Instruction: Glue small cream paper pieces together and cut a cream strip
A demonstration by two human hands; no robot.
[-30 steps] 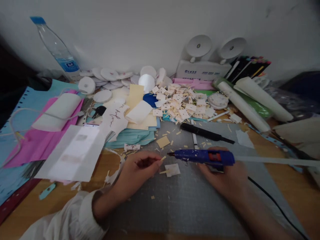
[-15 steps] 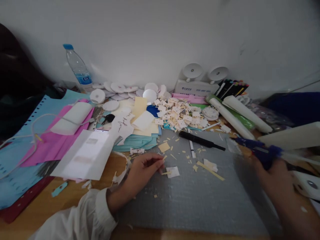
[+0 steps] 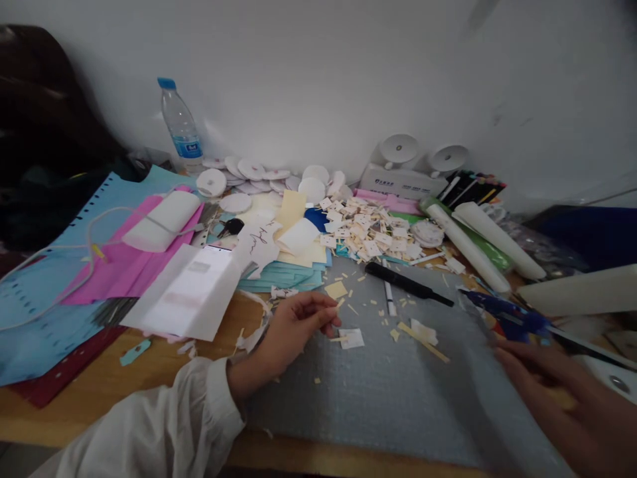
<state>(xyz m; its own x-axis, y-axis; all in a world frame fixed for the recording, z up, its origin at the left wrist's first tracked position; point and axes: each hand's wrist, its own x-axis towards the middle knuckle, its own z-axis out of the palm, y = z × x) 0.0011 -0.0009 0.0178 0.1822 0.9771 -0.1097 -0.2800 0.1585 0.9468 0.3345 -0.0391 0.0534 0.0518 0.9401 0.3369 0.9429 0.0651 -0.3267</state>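
My left hand (image 3: 298, 328) is closed in a pinch over the grey mat, with a small yellow paper strip (image 3: 340, 303) between thumb and forefinger. Just beside it on the mat lies a small white square of paper (image 3: 352, 338) with a pale yellow strip sticking out at its left. At the right edge my right hand (image 3: 557, 398) is somewhat blurred, fingers apart and empty. A blue glue gun (image 3: 512, 312) lies just beyond its fingertips, apart from them.
A black-handled cutter-like tool (image 3: 408, 283) and a white pen (image 3: 389, 299) lie across the grey mat (image 3: 378, 411) among yellow scraps. Behind is a heap of small cream paper pieces (image 3: 365, 229). A lit phone (image 3: 196, 285), a water bottle (image 3: 182, 129) and white rolls (image 3: 468, 245) surround it.
My right hand has let go of the glue gun and drawn back toward me. My left hand keeps its pinch on the strip. The whole view has shifted slightly.
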